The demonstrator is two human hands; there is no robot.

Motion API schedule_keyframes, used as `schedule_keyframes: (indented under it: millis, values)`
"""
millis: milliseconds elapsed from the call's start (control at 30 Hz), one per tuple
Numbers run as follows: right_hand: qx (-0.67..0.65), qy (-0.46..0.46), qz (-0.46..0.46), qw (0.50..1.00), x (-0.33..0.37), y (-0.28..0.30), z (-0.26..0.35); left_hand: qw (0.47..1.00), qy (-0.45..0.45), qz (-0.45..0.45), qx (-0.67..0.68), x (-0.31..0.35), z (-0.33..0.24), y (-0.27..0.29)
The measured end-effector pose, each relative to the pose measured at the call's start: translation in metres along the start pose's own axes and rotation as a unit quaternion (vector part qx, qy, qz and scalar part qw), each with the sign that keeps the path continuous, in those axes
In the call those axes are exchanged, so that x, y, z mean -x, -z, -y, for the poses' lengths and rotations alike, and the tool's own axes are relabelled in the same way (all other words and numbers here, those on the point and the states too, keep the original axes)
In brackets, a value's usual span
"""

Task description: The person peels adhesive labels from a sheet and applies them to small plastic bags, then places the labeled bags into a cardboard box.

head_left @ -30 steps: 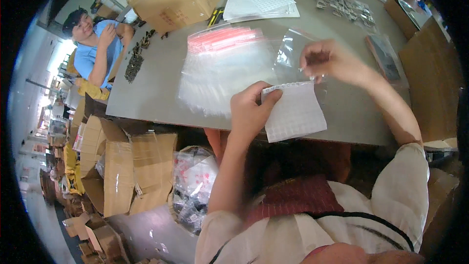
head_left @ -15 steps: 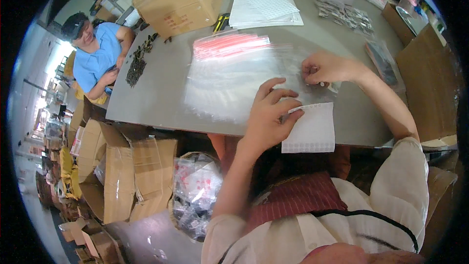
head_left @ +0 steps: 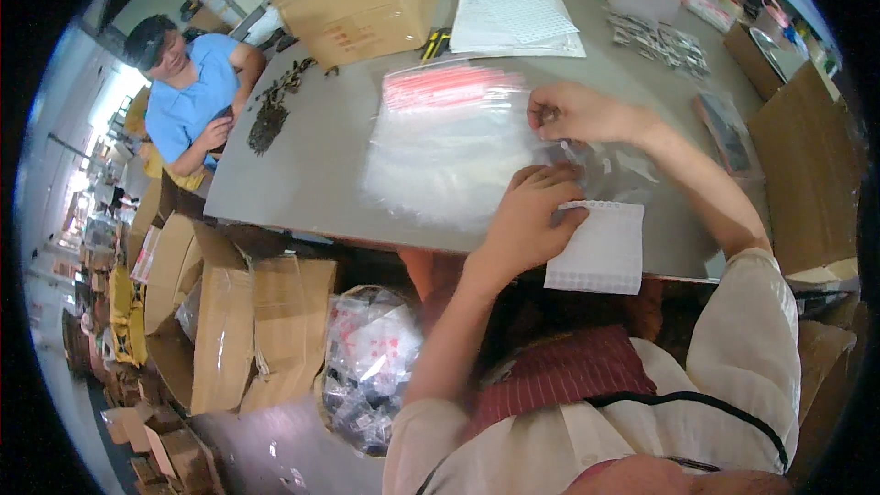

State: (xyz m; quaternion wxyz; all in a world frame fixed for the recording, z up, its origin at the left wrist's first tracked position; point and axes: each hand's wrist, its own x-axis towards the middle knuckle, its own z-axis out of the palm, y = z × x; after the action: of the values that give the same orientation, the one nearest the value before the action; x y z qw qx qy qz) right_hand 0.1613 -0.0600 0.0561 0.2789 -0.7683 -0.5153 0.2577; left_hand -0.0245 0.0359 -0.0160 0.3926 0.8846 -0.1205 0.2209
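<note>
One small clear bag (head_left: 596, 160) lies flat on the grey table (head_left: 302, 174) between the two hands, just right of a stack of clear bags with red strips (head_left: 449, 142). The right hand (head_left: 568, 112) sits at its far edge, fingers curled and pinching something small at the bag's mouth; what it pinches is too small to tell. The left hand (head_left: 532, 215) is at the near edge, fingers bent down over the plastic and touching the top of a white sticker sheet (head_left: 600, 247) that overhangs the table edge toward the body. Both hands are about equally near; the bag's long axis is hard to judge, as the plastic is see-through. Farther out: a sheet of paper (head_left: 513, 18), cardboard boxes (head_left: 357, 0), a scatter of small packets (head_left: 655, 37). A seated person in a blue shirt (head_left: 188, 101) works at the left end. Cartons and a full plastic sack (head_left: 371, 367) crowd the floor below.
</note>
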Motion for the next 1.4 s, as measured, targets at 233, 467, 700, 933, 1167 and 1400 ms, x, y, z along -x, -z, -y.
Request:
schedule_keyframes:
  millis: [233, 467, 700, 933, 1167, 1400]
  values:
    - [0.258, 0.139, -0.138, 0.946, -0.013, -0.030, -0.031, 1.000, -0.007, -0.004, 0.001, 0.002, 0.003, -0.002]
    - [0.175, -0.102, -0.006, 0.979, 0.020, 0.026, -0.025, 0.999, -0.037, 0.021, -0.019, 0.000, -0.003, 0.001]
    - [0.110, -0.045, 0.021, 0.993, 0.013, 0.025, 0.002, 0.998, -0.023, 0.064, -0.008, -0.006, -0.007, -0.005]
    - [0.019, 0.176, -0.009, 0.984, -0.039, -0.015, 0.001, 0.998, -0.013, 0.062, 0.022, -0.005, -0.005, -0.008]
    - [0.293, 0.174, -0.111, 0.933, -0.033, -0.057, 0.003, 0.997, -0.002, 0.066, 0.044, -0.004, -0.005, -0.005]
    - [0.277, -0.051, -0.071, 0.957, -0.001, 0.006, -0.015, 0.999, -0.045, 0.012, 0.014, -0.001, -0.007, -0.002]
